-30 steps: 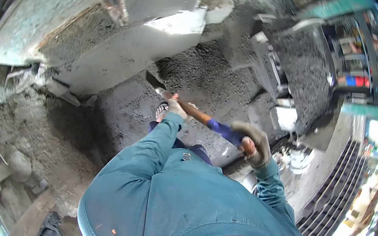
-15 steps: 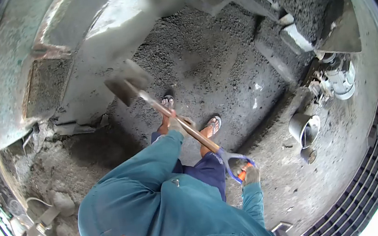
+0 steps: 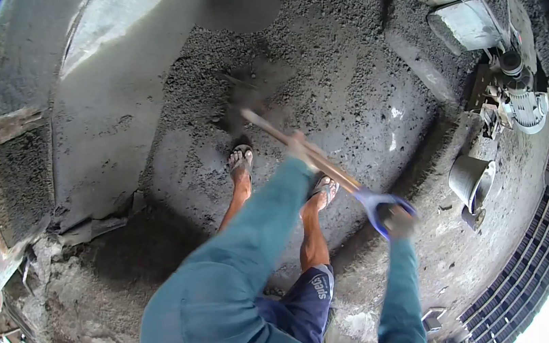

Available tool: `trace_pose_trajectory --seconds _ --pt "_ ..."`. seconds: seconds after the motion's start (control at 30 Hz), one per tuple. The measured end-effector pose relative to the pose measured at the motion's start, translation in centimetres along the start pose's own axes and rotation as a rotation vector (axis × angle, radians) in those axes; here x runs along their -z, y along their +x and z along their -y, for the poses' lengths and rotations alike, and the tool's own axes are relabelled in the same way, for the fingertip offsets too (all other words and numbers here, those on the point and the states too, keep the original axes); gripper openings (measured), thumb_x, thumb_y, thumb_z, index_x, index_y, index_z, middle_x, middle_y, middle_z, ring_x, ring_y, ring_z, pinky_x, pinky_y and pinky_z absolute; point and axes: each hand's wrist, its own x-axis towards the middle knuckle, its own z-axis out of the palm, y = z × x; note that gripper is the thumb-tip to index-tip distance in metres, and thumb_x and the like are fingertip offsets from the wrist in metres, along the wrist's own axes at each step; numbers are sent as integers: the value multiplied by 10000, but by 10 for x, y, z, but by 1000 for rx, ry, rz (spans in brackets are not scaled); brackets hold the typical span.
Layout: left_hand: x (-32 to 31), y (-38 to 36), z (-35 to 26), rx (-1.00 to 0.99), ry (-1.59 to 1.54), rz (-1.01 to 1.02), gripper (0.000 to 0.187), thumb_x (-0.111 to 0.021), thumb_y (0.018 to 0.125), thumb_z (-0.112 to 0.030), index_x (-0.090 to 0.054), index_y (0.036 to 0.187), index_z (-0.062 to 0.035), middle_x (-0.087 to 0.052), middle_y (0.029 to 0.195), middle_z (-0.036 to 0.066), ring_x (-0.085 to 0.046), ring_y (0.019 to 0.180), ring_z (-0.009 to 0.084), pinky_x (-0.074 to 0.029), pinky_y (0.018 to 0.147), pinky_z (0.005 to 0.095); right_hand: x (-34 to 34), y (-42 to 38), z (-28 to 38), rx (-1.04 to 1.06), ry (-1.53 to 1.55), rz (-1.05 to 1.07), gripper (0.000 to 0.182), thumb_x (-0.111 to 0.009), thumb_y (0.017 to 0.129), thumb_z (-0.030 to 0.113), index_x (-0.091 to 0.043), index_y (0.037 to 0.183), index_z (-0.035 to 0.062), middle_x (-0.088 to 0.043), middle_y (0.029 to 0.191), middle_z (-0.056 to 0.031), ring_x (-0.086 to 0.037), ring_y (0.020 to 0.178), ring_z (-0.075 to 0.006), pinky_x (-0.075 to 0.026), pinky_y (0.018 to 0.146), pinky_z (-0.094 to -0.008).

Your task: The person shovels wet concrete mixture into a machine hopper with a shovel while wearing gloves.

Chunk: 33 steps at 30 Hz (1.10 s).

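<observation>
A shovel with a wooden shaft [image 3: 329,167] and a blue D-shaped handle [image 3: 374,208] lies diagonally across the view. My left hand [image 3: 299,150], blurred, is wrapped round the middle of the shaft. At the upper end, my right hand [image 3: 401,222] grips the D-handle. The shovel's blade [image 3: 247,86] is smeared by motion over dark, crumbly material [image 3: 289,67] in front of my feet. My two feet in sandals stand apart on the grey floor, one on either side of the shaft.
A grey bucket [image 3: 470,178] lies tipped on the right, below a motor [image 3: 527,106]. A smooth sloping slab [image 3: 104,124] and a framed metal structure [image 3: 9,129] stand at left. A low ledge [image 3: 388,202] runs along the right. Dark slatted grating [image 3: 530,243] curves beyond.
The shovel blade has moved right and away from the slab, onto the crumbly material. Both hands have shifted right with the shovel, and the right arm is stretched further. The camera view has turned.
</observation>
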Motion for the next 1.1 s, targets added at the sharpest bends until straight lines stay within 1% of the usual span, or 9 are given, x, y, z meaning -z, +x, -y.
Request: trace_pose_trajectory --seconds 0.1,0.37,0.5,0.57,0.63,0.7,0.93,1.07,1.1 --pt "1 26 -95 -13 -32 -23 249 -625 908 -314 -482 776 -159 -432 581 12 -488 533 210 -497 702 521 -88 2 30 124 213 0 224 -759 805 86 -694 1008 13 -717 853 -101 -672 785 -211 -527 710 -343" --pt "66 -11 -71 -152 49 -237 132 -629 918 -278 -526 915 -196 -430 665 4 -473 544 206 -489 652 480 -108 -12 -83 -96 463 108 192 -676 806 -41 -664 984 31 -623 713 -45 -547 492 -144 -425 414 -311" --pt "121 -86 -60 -365 367 -143 246 -609 940 -395 -544 1053 -187 -459 746 6 -467 558 209 -501 708 501 -104 -78 -173 6 520 230 180 -616 796 -83 -653 947 8 -616 713 -45 -535 503 -134 -416 420 -304" --pt "186 -62 -78 -338 376 -71 310 -467 1001 -423 -590 1029 -140 -513 715 15 -505 568 180 -422 452 358 -72 -123 -174 43 567 219 137 -570 799 -77 -632 888 6 -625 706 -60 -560 510 -153 -438 415 -315" --pt "219 -80 -78 -302 427 -68 413 -456 981 -494 -584 1035 -105 -620 814 54 -601 650 211 -509 526 355 -49 -158 -203 -323 746 312 129 -627 757 -59 -658 820 49 -654 738 -41 -618 681 -145 -516 561 -345" --pt "203 -154 -40 -283 521 -154 416 -460 969 -483 -575 1033 -88 -599 831 77 -593 664 236 -495 549 406 -8 -192 -204 -555 1017 323 81 -643 795 -31 -641 844 34 -624 664 -70 -574 491 -173 -453 364 -367" --pt "135 -320 52 -205 660 -200 243 -601 890 -393 -485 854 -182 -459 676 52 -477 587 282 -459 615 501 85 -308 -217 -697 1041 157 110 -552 803 -96 -574 897 -42 -542 568 -136 -492 369 -244 -448 364 -428" --pt "30 -414 104 -108 757 71 271 -632 877 -323 -410 847 -170 -398 680 23 -412 564 225 -428 595 439 65 -334 -225 -555 1457 84 58 -593 783 22 -561 812 -17 -533 560 -139 -518 424 -273 -406 358 -408" --pt "7 -421 111 -77 799 226 250 -621 890 -305 -411 855 -175 -397 680 21 -411 571 212 -426 591 413 67 -331 -217 -145 1086 78 59 -599 777 83 -573 772 31 -564 574 -101 -534 442 -248 -421 382 -391"
